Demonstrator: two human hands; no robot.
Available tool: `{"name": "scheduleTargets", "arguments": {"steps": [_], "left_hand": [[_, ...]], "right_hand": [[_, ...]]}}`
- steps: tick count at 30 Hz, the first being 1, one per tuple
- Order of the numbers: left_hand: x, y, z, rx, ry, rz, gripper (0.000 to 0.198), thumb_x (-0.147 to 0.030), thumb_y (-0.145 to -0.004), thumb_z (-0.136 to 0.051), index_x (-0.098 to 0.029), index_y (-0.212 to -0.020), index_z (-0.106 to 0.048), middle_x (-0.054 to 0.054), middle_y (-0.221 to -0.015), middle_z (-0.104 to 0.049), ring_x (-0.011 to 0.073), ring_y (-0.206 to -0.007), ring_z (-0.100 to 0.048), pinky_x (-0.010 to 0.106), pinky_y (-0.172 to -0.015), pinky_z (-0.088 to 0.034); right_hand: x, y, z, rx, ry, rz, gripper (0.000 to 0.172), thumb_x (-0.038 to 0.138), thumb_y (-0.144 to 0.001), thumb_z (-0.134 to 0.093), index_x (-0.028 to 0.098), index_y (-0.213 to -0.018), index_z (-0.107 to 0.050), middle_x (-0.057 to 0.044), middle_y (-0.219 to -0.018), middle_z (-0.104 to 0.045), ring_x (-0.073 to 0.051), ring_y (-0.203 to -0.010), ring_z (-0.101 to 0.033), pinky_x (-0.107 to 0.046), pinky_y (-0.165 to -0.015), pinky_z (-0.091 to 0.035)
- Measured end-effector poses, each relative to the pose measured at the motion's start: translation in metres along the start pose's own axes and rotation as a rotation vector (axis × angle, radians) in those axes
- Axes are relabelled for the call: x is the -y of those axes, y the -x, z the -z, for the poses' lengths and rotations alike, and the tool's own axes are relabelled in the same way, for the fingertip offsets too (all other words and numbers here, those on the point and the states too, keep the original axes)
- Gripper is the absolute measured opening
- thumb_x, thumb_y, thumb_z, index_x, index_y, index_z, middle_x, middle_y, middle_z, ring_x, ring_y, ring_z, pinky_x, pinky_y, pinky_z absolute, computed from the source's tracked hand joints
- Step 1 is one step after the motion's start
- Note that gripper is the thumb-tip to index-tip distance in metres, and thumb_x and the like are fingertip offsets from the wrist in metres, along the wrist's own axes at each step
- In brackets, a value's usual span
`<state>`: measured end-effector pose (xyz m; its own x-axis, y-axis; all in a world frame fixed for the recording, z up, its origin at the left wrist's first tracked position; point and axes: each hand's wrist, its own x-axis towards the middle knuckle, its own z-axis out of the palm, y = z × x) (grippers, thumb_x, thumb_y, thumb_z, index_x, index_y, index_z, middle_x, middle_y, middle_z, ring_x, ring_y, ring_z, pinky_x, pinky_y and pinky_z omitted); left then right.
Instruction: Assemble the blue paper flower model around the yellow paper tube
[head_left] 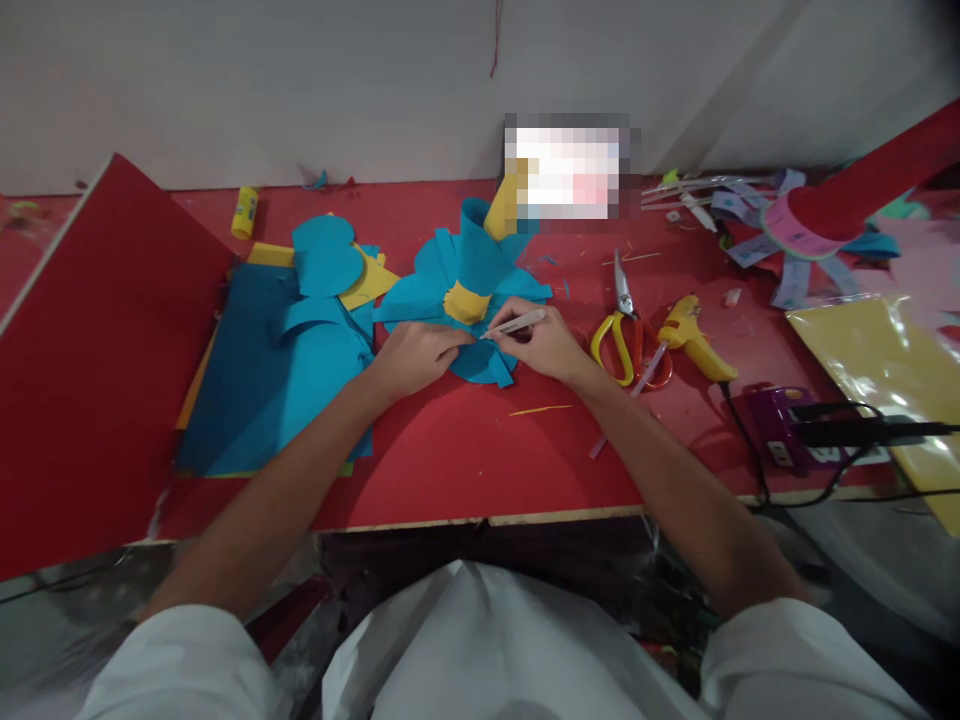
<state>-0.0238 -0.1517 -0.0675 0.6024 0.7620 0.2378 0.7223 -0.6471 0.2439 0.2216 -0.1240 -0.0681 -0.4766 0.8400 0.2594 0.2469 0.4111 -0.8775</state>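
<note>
White sleeves (pixel 187 660) nearest, both forearms out over the red table (pixel 465 450). Blue paper flower (pixel 476 250) sits mid-table, cone upright, yellow band (pixel 466 302) round its base. Left hand (pixel 412 358) rests on the flower's near petals, fingers curled down; pinching or only pressing, cannot tell. Right hand (pixel 544 340) just right of the flower, fingers clamped on a slim silver tool (pixel 517 323), tip at the petals by the band. Right of flower: yellow-handled scissors (pixel 622 335), then yellow glue gun (pixel 694 335), purple power strip (pixel 780 430) further out. Left of flower: blue sheets (pixel 277 380); yellow glue stick (pixel 245 212) beyond them, label too small to read. No legible writing anywhere.
</note>
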Motion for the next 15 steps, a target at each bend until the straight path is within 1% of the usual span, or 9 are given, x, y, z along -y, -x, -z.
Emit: {"name": "scheduleTargets", "arguments": {"steps": [4, 9, 13, 15], "left_hand": [[-0.0005, 0.0001, 0.0002, -0.001, -0.004, 0.015, 0.043, -0.016, -0.099, -0.045, -0.025, -0.121, -0.08, 0.005, -0.114, -0.082, 0.0206, -0.089, -0.078, 0.026, -0.066, -0.052], [-0.001, 0.0003, 0.0005, -0.001, 0.002, 0.02, 0.043, -0.015, -0.099, -0.045, -0.024, -0.121, -0.08, 0.005, -0.116, -0.082, 0.0199, -0.089, -0.078, 0.026, -0.068, -0.053], [-0.0008, 0.0003, 0.0009, 0.015, -0.014, 0.015, 0.042, -0.017, -0.1, -0.044, -0.024, -0.121, -0.08, 0.006, -0.113, -0.082, 0.02, -0.087, -0.077, 0.026, -0.066, -0.052], [-0.0006, 0.0002, 0.0007, 0.013, -0.014, 0.016, 0.042, -0.017, -0.1, -0.044, -0.024, -0.122, -0.079, 0.005, -0.114, -0.082, 0.0201, -0.088, -0.078, 0.026, -0.066, -0.052]], "right_hand": [[0.0013, -0.0008, -0.0004, -0.053, 0.009, -0.024, 0.014, 0.03, -0.084, -0.07, 0.02, -0.08, -0.062, 0.0, -0.072, -0.065, -0.012, -0.061, -0.052, -0.029, -0.057, -0.039], [0.0001, -0.0008, -0.0006, -0.011, 0.013, -0.003, 0.015, 0.033, -0.087, -0.069, 0.021, -0.082, -0.064, 0.0, -0.073, -0.066, -0.012, -0.061, -0.052, -0.028, -0.057, -0.039], [0.0, -0.0005, -0.0009, -0.057, 0.021, -0.011, 0.012, 0.028, -0.084, -0.07, 0.02, -0.08, -0.062, 0.0, -0.073, -0.067, -0.013, -0.061, -0.054, -0.028, -0.057, -0.04], [0.0006, -0.0003, -0.0009, -0.042, 0.007, -0.009, 0.013, 0.03, -0.086, -0.07, 0.02, -0.081, -0.063, 0.0, -0.073, -0.067, -0.013, -0.061, -0.054, -0.028, -0.057, -0.04]]}}
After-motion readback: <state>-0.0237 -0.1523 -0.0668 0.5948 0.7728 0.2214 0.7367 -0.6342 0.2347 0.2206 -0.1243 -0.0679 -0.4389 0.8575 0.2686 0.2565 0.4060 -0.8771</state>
